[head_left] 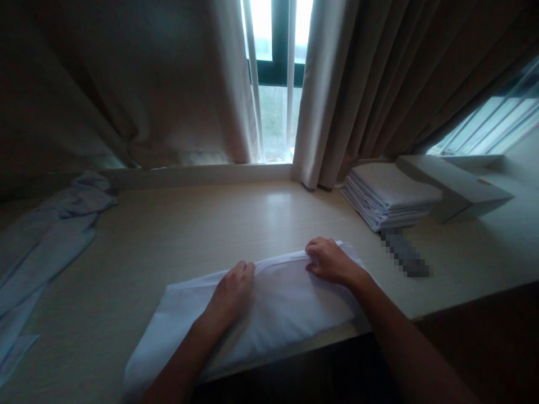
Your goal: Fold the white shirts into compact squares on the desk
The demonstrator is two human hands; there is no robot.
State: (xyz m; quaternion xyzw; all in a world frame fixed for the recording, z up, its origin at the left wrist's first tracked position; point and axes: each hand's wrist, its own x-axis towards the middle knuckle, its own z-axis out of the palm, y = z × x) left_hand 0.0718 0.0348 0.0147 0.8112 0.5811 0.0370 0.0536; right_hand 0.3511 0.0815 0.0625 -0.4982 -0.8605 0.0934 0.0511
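A white cloth (286,303) lies folded into a long strip along the front edge of the table. My left hand (233,289) is on its middle-left part, fingers curled over the far edge and closed on the fabric. Further right, my right hand (330,261) pinches the same far edge between thumb and fingers, near the cloth's right end. The left fingertips are partly hidden behind the hand.
A stack of folded white cloths (389,193) stands at the back right, with a box (455,179) beside it. A blurred dark object (405,253) lies in front. Crumpled cloth (54,230) spreads on the left. Curtains (332,84) hang behind the table (202,224).
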